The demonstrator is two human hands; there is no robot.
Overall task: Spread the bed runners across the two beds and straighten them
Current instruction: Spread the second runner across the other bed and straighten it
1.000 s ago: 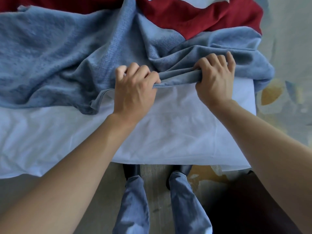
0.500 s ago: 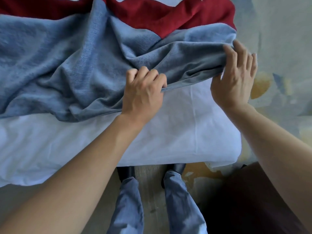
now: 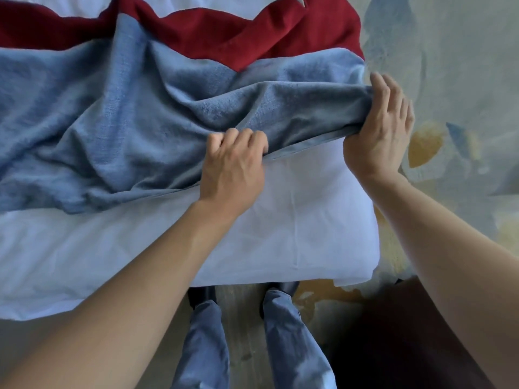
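Observation:
A wrinkled blue bed runner (image 3: 118, 113) lies across the white bed (image 3: 280, 220). Behind it a dark red runner (image 3: 224, 35) lies crumpled across the same bed. My left hand (image 3: 233, 161) grips the blue runner's near hem at mid-bed, fingers curled over the fabric. My right hand (image 3: 379, 130) holds the bunched right end of that hem at the bed's right edge, thumb under the cloth and fingers over it. The hem runs taut between both hands.
The bed's right edge and near corner (image 3: 368, 273) drop to a floor covered with a pale blue and ochre patterned carpet (image 3: 449, 80). My legs in blue jeans (image 3: 280, 332) stand against the bed's near side. A dark object (image 3: 393, 332) sits low right.
My right hand slid right along the hem, from next to the left hand to the bed's right edge, pulling the blue runner's end out. The left hand kept its grip.

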